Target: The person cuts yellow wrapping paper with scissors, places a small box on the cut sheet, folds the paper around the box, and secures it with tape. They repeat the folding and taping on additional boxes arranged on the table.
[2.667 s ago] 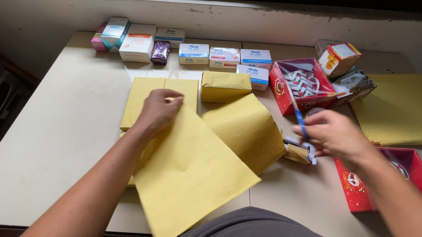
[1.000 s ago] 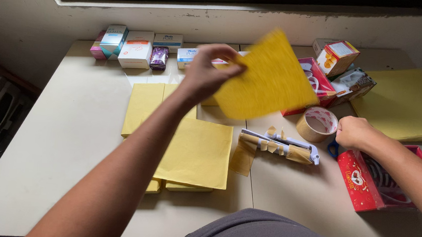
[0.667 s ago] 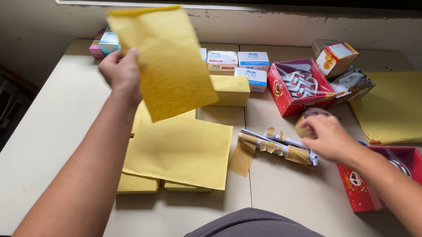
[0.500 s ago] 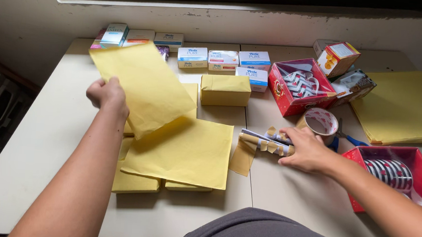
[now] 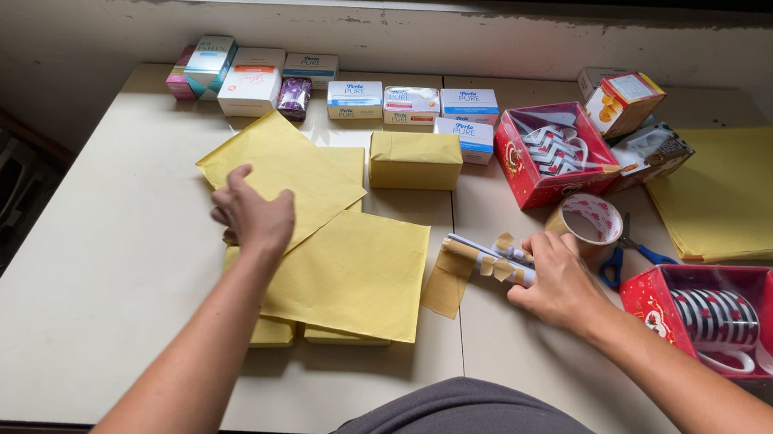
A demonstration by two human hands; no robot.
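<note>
One wrapped box (image 5: 415,159) finished, several soap boxes (image 5: 410,104) bare.
My left hand (image 5: 255,217) pressed flat, fingers spread, on yellow paper (image 5: 283,170); right hand (image 5: 559,280) gripped the tape-strip holder (image 5: 490,260).

Home packing table (image 5: 112,252): soap boxes (image 5: 355,99), yellow wrapping paper (image 5: 737,192).

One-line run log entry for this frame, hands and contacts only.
left hand: flat on yellow sheet | right hand: grips tape-strip holder | tape roll: beside right hand

Paper sheets (image 5: 347,269) lie centre-left on the table (image 5: 102,270); tape dispenser (image 5: 483,258) right of them; small boxes (image 5: 410,104) along far edge.
</note>
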